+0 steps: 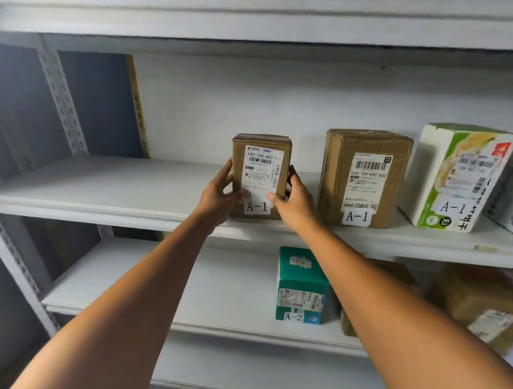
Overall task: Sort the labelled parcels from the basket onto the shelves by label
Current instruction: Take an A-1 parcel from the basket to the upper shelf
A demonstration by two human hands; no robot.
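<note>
Arms outstretched, left hand (218, 194) and right hand (297, 203) grip the parcel (261, 168).

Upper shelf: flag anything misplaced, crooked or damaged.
No label is misplaced: all three readable tags on the upper shelf say A-1. The white-and-green parcel seems to lean right, though the wide lens may exaggerate it. The larger brown box has a crumpled top. The small box held by the left hand and right hand stands upright.

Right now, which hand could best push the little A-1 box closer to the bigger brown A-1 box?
Probably the left hand. It holds the small box on the side away from the bigger box, so it can push that way. The right hand sits in the gap between them.
</note>
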